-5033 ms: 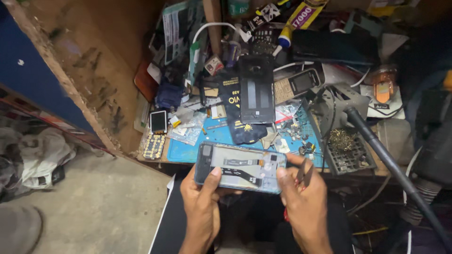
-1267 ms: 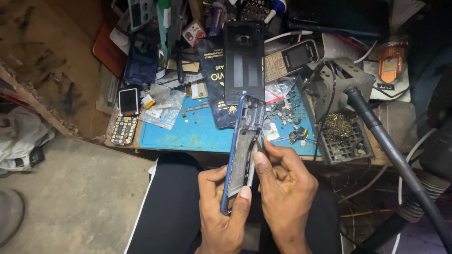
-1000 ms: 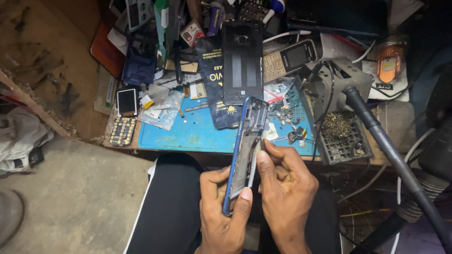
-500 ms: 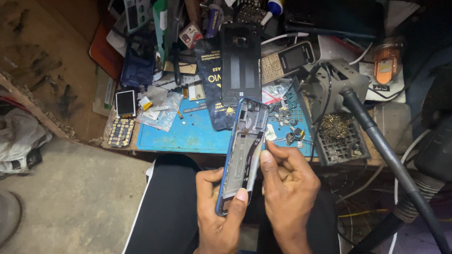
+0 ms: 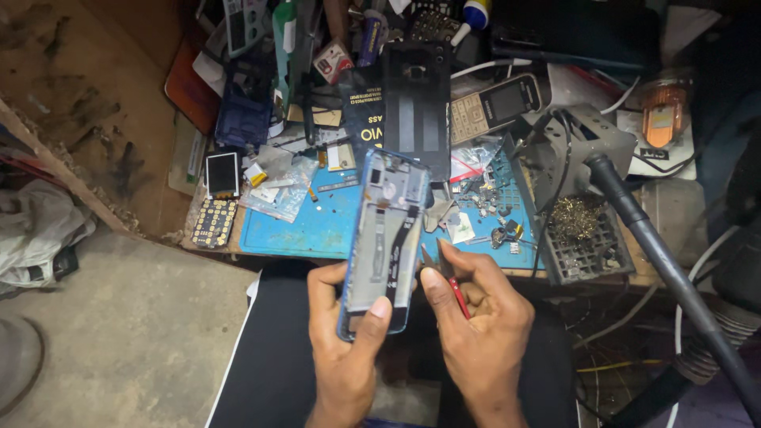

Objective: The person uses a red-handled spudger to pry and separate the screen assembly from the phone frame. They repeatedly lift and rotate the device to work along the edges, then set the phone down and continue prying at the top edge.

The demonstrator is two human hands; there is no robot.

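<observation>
Both hands were busy: left hand (image 5: 345, 349) gripped the opened blue phone (image 5: 384, 238) upright near the blue mat (image 5: 317, 226), right hand (image 5: 476, 325) pinched red-handled tweezers (image 5: 450, 284) just right of it

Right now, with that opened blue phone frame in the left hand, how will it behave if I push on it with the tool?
The opened phone frame probably stays stiff and light. Its exposed black ribbon cable looks floppy and fragile. Held by the left hand at one end, it may pivot.
</observation>
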